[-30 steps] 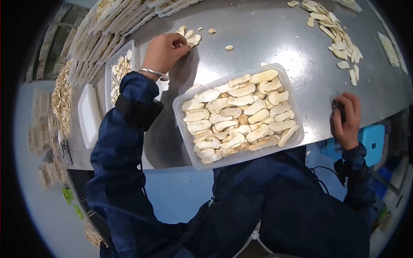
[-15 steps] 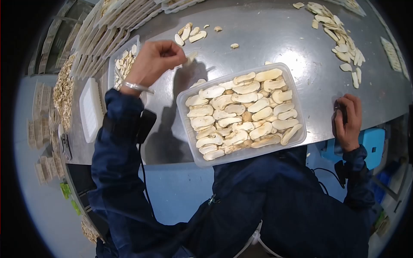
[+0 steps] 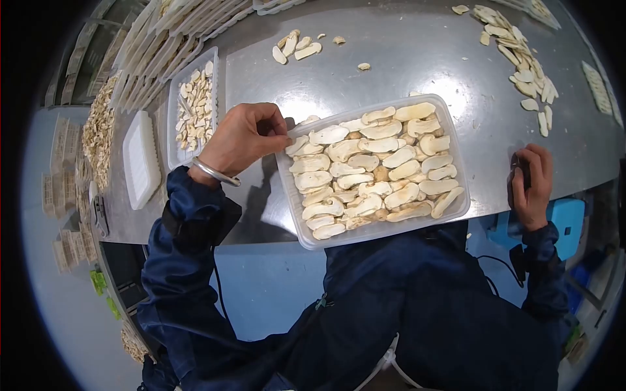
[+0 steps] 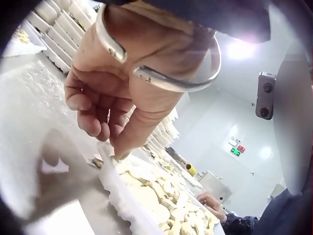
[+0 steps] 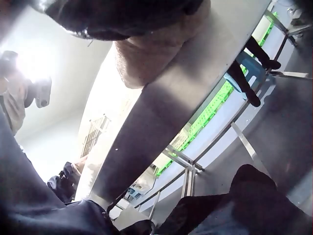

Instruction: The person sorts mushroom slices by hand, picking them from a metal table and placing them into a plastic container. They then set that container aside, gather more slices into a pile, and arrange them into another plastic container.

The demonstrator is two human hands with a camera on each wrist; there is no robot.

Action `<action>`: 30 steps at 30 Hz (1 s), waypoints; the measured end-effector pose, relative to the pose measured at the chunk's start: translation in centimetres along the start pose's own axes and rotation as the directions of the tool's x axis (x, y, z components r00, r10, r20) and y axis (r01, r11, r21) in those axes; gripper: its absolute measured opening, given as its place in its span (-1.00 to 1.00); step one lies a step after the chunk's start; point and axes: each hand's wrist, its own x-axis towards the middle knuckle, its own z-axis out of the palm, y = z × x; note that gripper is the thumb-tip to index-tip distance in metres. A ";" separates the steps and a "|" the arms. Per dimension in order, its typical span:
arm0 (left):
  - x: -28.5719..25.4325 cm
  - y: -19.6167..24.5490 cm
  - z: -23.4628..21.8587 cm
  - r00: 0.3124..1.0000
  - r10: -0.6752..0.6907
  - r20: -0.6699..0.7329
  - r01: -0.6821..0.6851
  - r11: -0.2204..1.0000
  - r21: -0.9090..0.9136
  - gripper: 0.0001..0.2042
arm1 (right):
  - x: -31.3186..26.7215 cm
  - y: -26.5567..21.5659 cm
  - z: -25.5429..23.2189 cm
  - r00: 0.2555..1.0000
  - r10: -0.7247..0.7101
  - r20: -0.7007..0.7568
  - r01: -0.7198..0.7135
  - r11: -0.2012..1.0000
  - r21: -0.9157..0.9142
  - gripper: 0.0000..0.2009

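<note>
Left hand (image 3: 240,138) pinches slice (image 3: 295,145) narrowly by tray (image 3: 385,229) corner, perhaps for careful placing; right hand (image 3: 535,189) curled, holding unclear.

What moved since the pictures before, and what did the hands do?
The left hand took a pale slice from the little pile and brought it back toward the person, to the far left corner of the tray. It's pinching there now. The right hand stayed by the table's edge, and the tray stayed put.

Left hand (image 4: 129,85) at tray rim (image 4: 113,188)
</note>
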 end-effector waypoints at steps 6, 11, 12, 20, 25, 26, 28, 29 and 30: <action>3.2 -2.5 -3.0 0.892 0.185 -0.413 -0.118 0.976 0.183 -0.86 | 0.2 -0.1 -0.1 1.000 -0.001 0.005 0.001 1.000 -0.005 -0.73; 9.7 -7.0 -4.9 0.830 0.400 -0.388 -0.311 0.911 0.272 -0.76 | 0.1 -0.1 -0.2 1.000 0.019 0.002 -0.019 1.000 0.004 -0.73; 10.4 -6.6 -4.9 0.829 0.420 -0.369 -0.313 0.896 0.315 -0.76 | 0.1 -0.1 -0.2 1.000 0.017 -0.001 -0.017 1.000 0.003 -0.73; 12.1 -5.7 -4.7 0.786 0.568 -0.244 -0.309 0.702 0.641 -0.85 | 0.1 -0.2 -0.1 0.999 0.047 0.023 -0.048 0.998 0.035 -0.73; 9.3 -4.8 -5.9 0.853 0.459 -0.247 -0.296 0.817 0.495 -0.90 | 0.0 0.0 -0.1 0.999 0.024 0.021 -0.025 1.000 0.008 -0.73; 8.0 -4.4 -5.6 0.876 0.410 -0.253 -0.277 0.858 0.432 -0.91 | -0.1 0.0 -0.1 0.999 0.026 0.019 -0.027 1.000 0.008 -0.74; 4.3 -2.3 -4.2 0.918 0.307 -0.250 -0.228 0.926 0.300 -0.94 | -0.1 0.0 -0.1 0.999 0.041 0.023 -0.042 0.999 0.021 -0.74; 2.6 -1.2 -3.3 0.948 0.240 -0.207 -0.192 0.955 0.227 -0.95 | -0.1 0.1 -0.1 0.999 0.044 0.026 -0.045 0.999 0.029 -0.74; 1.0 0.0 -2.2 0.972 0.175 -0.160 -0.150 0.976 0.155 -0.97 | 0.0 0.1 0.0 0.999 0.038 0.024 -0.039 0.999 0.026 -0.74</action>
